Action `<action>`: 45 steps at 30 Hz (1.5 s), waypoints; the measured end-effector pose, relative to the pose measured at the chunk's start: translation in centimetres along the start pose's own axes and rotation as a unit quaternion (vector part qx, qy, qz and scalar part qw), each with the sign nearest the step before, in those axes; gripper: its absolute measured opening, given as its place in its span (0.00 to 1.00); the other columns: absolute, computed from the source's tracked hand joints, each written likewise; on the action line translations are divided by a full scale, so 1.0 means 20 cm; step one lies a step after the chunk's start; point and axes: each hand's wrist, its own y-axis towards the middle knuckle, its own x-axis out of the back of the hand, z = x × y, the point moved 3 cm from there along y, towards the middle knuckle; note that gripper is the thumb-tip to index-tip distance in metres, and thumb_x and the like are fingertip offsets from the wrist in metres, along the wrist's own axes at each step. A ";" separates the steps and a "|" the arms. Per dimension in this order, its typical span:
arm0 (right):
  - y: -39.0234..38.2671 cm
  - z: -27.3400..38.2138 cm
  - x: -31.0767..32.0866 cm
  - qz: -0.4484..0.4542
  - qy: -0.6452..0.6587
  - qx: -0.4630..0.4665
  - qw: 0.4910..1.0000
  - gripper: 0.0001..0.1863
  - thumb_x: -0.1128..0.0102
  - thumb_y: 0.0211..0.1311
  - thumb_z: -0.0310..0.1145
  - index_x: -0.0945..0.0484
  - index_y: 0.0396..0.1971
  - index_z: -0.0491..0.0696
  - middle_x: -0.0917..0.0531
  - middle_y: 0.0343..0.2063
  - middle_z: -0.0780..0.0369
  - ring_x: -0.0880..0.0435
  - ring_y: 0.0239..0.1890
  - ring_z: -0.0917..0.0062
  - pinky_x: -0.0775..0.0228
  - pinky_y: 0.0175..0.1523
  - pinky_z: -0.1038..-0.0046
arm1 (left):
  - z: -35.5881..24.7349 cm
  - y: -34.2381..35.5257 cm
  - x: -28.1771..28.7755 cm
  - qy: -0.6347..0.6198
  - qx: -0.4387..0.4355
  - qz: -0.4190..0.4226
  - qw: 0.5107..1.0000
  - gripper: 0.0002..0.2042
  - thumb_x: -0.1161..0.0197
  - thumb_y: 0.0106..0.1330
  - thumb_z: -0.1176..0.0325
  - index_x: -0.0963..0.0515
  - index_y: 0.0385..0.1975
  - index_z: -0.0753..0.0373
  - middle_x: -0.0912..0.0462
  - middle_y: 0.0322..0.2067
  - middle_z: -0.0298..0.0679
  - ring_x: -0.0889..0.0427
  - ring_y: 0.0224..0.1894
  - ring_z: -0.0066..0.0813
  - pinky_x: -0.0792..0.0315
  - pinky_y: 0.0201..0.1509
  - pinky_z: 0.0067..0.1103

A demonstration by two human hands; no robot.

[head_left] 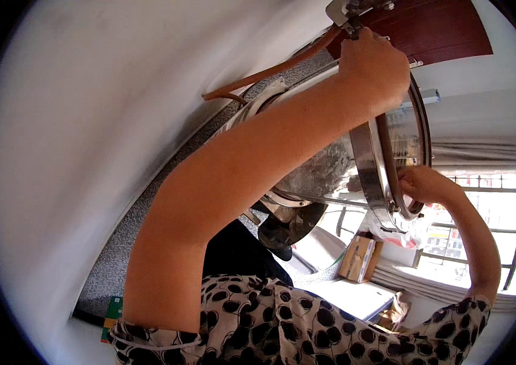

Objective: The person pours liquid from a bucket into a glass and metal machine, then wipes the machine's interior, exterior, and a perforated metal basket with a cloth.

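While the left hand (375,67) is curled at a metal fitting (344,14), the right hand (423,184) is bent at the rim of a clear disc (405,139); whether either is gripped cannot be told, and the shiny vessel (326,170) is partly hidden behind the left forearm (270,141)

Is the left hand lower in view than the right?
No, the left hand is near the top edge, the right hand well below.

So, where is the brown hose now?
In the head view, the brown hose runs above centre, left of the left hand, beside the white wall.
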 end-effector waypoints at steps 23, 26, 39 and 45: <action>0.92 0.24 0.06 -0.131 -0.242 0.170 0.946 0.11 0.45 0.49 0.37 0.22 0.34 0.55 0.28 0.43 0.69 0.35 0.48 0.76 0.45 0.47 0.68 | 0.00 -0.03 0.00 -0.012 0.000 0.024 1.000 0.11 0.41 0.47 0.66 0.20 0.29 0.63 0.23 0.36 0.44 0.29 0.43 0.39 0.31 0.40 0.32; 0.79 0.25 -0.01 -0.066 -0.196 0.189 0.960 0.11 0.46 0.49 0.37 0.22 0.34 0.55 0.28 0.43 0.69 0.35 0.46 0.76 0.44 0.46 0.68 | 0.02 -0.03 0.02 -0.008 -0.003 0.018 1.000 0.10 0.43 0.47 0.68 0.21 0.28 0.64 0.24 0.36 0.45 0.27 0.43 0.40 0.27 0.41 0.32; 0.35 -0.05 -0.10 0.107 -0.031 0.081 0.991 0.11 0.48 0.51 0.36 0.23 0.35 0.54 0.27 0.40 0.67 0.32 0.41 0.75 0.42 0.40 0.69 | 0.00 -0.03 0.01 -0.026 0.017 0.008 0.999 0.10 0.44 0.48 0.70 0.21 0.28 0.65 0.25 0.37 0.44 0.29 0.45 0.40 0.28 0.41 0.32; 0.43 -0.10 -0.15 0.107 0.061 0.078 0.989 0.11 0.49 0.52 0.36 0.24 0.36 0.53 0.27 0.39 0.66 0.31 0.39 0.75 0.41 0.38 0.70 | 0.01 -0.05 -0.02 -0.018 0.013 -0.030 0.999 0.09 0.44 0.47 0.70 0.21 0.27 0.63 0.26 0.38 0.44 0.29 0.46 0.41 0.28 0.41 0.33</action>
